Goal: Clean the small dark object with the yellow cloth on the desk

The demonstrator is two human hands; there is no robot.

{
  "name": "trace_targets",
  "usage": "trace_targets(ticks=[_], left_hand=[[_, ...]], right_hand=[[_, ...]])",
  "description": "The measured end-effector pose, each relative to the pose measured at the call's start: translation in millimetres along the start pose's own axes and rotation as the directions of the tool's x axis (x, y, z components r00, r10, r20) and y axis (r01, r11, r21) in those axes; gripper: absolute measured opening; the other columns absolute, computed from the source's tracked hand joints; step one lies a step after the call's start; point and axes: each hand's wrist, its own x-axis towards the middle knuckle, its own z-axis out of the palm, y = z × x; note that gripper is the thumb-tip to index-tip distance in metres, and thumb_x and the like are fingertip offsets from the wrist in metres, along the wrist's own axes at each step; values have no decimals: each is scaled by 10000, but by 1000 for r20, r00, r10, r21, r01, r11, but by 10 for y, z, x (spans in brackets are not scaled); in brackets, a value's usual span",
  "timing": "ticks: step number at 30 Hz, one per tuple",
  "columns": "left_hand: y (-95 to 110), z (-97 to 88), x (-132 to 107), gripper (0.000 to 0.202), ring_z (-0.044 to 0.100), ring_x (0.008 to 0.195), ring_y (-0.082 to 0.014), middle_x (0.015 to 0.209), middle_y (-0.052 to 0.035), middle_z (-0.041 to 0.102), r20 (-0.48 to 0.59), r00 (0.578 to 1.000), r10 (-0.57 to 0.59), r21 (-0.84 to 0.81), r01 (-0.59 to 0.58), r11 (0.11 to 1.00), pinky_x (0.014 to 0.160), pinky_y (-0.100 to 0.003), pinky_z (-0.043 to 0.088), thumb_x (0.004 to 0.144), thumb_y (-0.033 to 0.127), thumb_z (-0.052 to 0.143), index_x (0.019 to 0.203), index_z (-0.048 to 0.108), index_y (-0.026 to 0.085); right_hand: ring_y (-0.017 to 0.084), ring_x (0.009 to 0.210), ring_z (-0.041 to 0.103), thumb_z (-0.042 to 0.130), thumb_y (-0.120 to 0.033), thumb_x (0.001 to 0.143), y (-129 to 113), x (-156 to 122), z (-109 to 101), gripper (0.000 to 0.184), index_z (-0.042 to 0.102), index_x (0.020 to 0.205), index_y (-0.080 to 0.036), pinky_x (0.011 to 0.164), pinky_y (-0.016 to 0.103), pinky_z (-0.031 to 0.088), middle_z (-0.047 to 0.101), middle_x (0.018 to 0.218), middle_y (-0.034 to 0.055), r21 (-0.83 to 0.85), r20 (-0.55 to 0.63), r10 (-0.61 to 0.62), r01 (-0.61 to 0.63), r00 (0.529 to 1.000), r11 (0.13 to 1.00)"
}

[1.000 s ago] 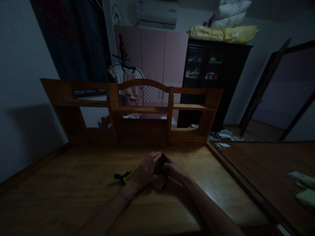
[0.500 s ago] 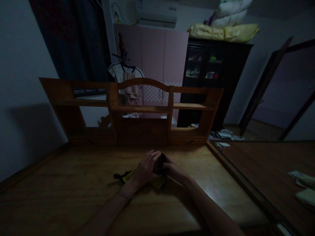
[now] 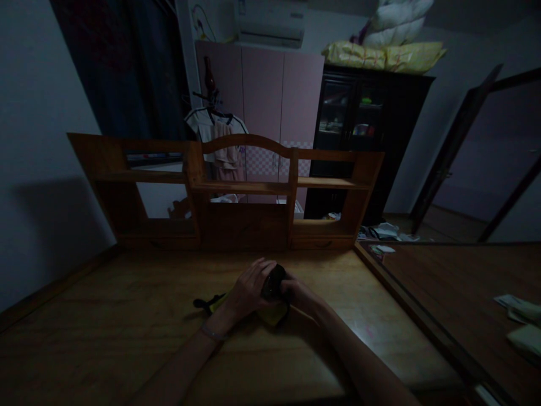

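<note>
Your wooden desk (image 3: 127, 321) had a yellow cloth (image 3: 274, 314) lying on it right under your left hand (image 3: 249, 287), with a black strap end (image 3: 205, 303) poking out just left of it. A shelf unit (image 3: 245, 228) sat on the desk beyond your fingers.

A room in a home is shown, fitted out as a bedroom. A pink wardrobe (image 3: 270, 96) is set against the far wall, and an air conditioner (image 3: 270, 22) is mounted above it. Clothes on hangers (image 3: 220, 141) are hung in front of it. Bundled bedding (image 3: 380, 56) is piled on a dark glass-fronted cabinet (image 3: 359, 124). A wooden desk (image 3: 127, 316) with a shelf unit (image 3: 236, 186) is placed in the foreground, and a dark curtain (image 3: 118, 67) is seen at the left.
</note>
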Motion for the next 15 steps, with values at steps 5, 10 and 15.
trace_targets(ticks=[5, 10, 15], left_hand=[[-17, -12, 3, 873, 441, 1272, -324, 1310, -159, 511, -16, 1000, 11, -6, -11, 1000, 1088, -527, 370, 708, 516, 722, 1393, 314, 164], [-20, -15, 10, 879, 453, 1261, -319, 1308, -155, 511, -52, 999, 4, -33, -6, 999, 1077, -519, 381, 696, 534, 726, 1385, 319, 170], [-24, -30, 13, 876, 449, 1264, -311, 1311, -155, 508, -60, 998, 15, -35, -17, 999, 1071, -503, 394, 704, 530, 725, 1387, 313, 168]], right_hand=[[158, 743, 542, 496, -51, 499, 1, 0, -39, 535, 662, 988, -187, 638, 226, 399, 655, 836, -6, 24, 30, 30, -31, 999, 999], [164, 756, 548, 488, -49, 479, -4, 3, -51, 541, 674, 970, -178, 633, 224, 407, 661, 838, -2, 31, 39, 25, -26, 999, 999], [149, 718, 545, 490, -41, 460, 12, 25, -50, 510, 689, 913, -168, 605, 209, 409, 666, 802, -5, 62, 33, 25, -27, 999, 998]])
